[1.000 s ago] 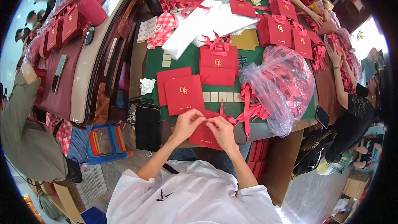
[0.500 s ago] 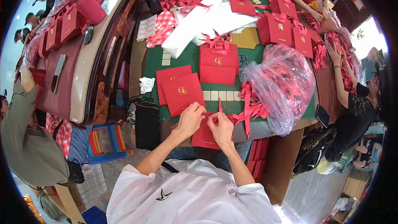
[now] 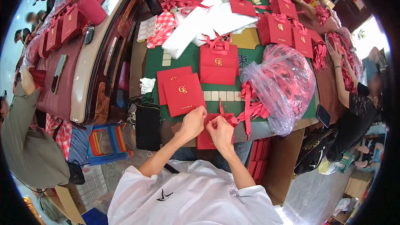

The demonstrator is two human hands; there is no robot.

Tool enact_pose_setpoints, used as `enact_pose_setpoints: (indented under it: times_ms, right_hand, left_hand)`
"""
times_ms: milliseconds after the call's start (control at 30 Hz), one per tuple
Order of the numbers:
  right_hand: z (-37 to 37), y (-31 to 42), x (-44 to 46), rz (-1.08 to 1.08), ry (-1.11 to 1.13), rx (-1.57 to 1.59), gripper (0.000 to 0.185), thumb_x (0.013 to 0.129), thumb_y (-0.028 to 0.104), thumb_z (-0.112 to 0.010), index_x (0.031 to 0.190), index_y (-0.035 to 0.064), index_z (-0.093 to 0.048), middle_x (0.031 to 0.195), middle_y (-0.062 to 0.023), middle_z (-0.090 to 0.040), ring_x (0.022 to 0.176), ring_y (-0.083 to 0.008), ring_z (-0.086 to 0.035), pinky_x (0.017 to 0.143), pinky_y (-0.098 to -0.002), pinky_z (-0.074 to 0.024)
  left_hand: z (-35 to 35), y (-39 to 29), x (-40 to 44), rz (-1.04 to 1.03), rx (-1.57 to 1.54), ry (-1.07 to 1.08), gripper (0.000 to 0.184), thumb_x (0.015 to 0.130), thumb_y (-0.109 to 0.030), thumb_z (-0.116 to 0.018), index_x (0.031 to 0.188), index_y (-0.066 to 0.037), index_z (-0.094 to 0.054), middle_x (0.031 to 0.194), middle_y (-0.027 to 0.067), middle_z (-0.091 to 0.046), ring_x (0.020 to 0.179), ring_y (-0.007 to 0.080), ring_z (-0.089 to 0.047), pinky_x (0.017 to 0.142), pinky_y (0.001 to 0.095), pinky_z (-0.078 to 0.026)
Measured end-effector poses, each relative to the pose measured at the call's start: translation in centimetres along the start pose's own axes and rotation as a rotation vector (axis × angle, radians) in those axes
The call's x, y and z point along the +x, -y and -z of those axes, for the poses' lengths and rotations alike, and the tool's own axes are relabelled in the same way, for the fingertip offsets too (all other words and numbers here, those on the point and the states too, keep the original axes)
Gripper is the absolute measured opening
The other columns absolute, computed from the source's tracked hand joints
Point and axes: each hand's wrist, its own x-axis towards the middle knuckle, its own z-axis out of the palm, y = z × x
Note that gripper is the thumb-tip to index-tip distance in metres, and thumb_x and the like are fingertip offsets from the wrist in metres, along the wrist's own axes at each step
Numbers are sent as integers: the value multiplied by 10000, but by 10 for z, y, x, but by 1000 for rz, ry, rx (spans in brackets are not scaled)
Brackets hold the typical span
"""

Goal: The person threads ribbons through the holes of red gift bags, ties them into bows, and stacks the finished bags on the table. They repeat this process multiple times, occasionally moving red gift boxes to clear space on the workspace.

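Note:
At the table's front edge a red paper bag (image 3: 204,141) lies under my fingers, with red ribbon (image 3: 228,117) at its top end. My left hand (image 3: 192,123) is closed in a pinch at the bag's upper left side. Close beside it, my right hand (image 3: 221,132) pinches the ribbon near the same edge; the fingertips partly cover what they grip. Just beyond my left hand, a flat red bag (image 3: 183,95) with a gold logo overlaps another. A red bag with ribbon handles (image 3: 218,63) sits further back.
A clear plastic sack of red ribbons (image 3: 287,83) lies to the right. White sheets (image 3: 196,23) and stacked red bags (image 3: 278,29) are behind. A black pouch (image 3: 148,123) hangs at the left edge. Other people work on both sides.
The bag under my hands has shifted slightly right, and my right hand has turned inward, nearer my left. At upper right, a co-worker's hands have moved with red ribbons.

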Motion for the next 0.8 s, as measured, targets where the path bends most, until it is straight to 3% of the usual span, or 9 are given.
enact_pose_setpoints:
  times_ms: [333, 500, 633, 733, 800]
  right_hand:
    - [-10, -7, 0, 74, -50, 5, 179, 768, 74, -740, 795, 52, -565, 722, -96, -611, 614, -283, -634, 532, -408, -499]
    - [-13, -12, 0, 210, -67, 13, 116, 830, 68, -699, 868, 31, -597, 828, -126, -627, 699, -307, -637, 614, -408, -504]
    - [12, 1, 3, 186, 10, 8, 93, 873, 71, -666, 942, 30, -619, 853, -149, -603, 726, -353, -631, 627, -454, -513]
    - [34, 7, 8, 107, 58, 96, 108, 910, 83, -628, 1001, 26, -644, 901, -160, -610, 781, -369, -637, 661, -462, -514]
    - [48, 13, 19, 53, 103, 112, 115, 914, 85, -620, 1005, 20, -648, 941, -168, -620, 818, -373, -643, 693, -466, -518]
  left_hand:
    - [0, -6, -2, -12, -20, -5, 82, 872, -16, -567, 949, -5, -546, 844, 194, -648, 839, 393, -654, 717, 470, -510]
    - [-2, 2, 2, 6, -110, 14, 87, 891, -49, -578, 965, -8, -554, 807, 185, -662, 794, 384, -665, 679, 454, -510]
    - [0, 0, 4, -29, -159, -29, 133, 883, -74, -628, 970, -9, -553, 769, 165, -650, 752, 355, -660, 661, 426, -509]
    - [6, -12, 0, 117, -152, 99, 176, 845, -83, -674, 960, -27, -553, 842, 168, -635, 798, 374, -641, 702, 456, -507]
    - [1, -13, -5, -54, -82, 38, 201, 810, -77, -711, 934, -29, -560, 876, 149, -606, 796, 353, -631, 692, 438, -507]
